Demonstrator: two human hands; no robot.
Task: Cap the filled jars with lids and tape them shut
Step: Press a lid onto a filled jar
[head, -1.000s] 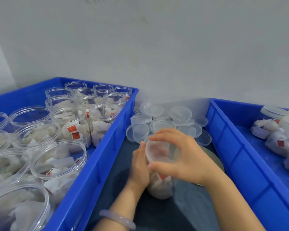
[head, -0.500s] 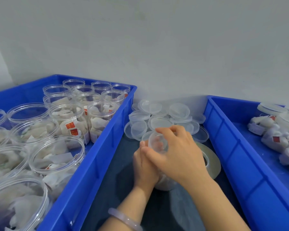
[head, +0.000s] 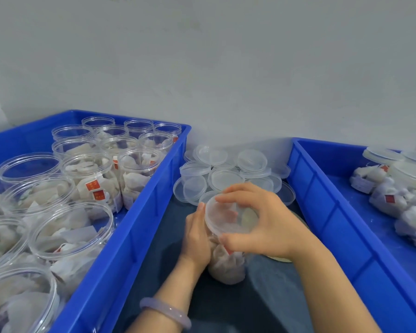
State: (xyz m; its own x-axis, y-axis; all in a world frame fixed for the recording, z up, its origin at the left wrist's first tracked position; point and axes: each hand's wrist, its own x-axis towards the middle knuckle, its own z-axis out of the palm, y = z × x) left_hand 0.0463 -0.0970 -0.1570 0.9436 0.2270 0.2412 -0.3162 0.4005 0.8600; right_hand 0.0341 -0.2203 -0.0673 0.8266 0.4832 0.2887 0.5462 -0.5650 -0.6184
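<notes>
A clear jar [head: 226, 265] filled with white tea bags stands on the dark surface between two blue crates. My left hand [head: 197, 236] grips its left side. My right hand [head: 257, 219] curls over the translucent lid [head: 223, 218] on the jar's mouth, fingers on the far rim and thumb on the near rim. Behind the jar lies a pile of loose clear lids [head: 226, 171]. A roll of tape [head: 283, 258] lies flat behind my right wrist, mostly hidden.
The left blue crate [head: 135, 227] holds several open jars [head: 139, 174] filled with tea bags. The right blue crate [head: 322, 203] holds capped jars [head: 404, 188] lying on their sides. A pale wall rises behind everything.
My right hand turned on the lid: its fingers, spread flat over the top half a second ago, now arch round the rim. The left hand stays on the jar's side.
</notes>
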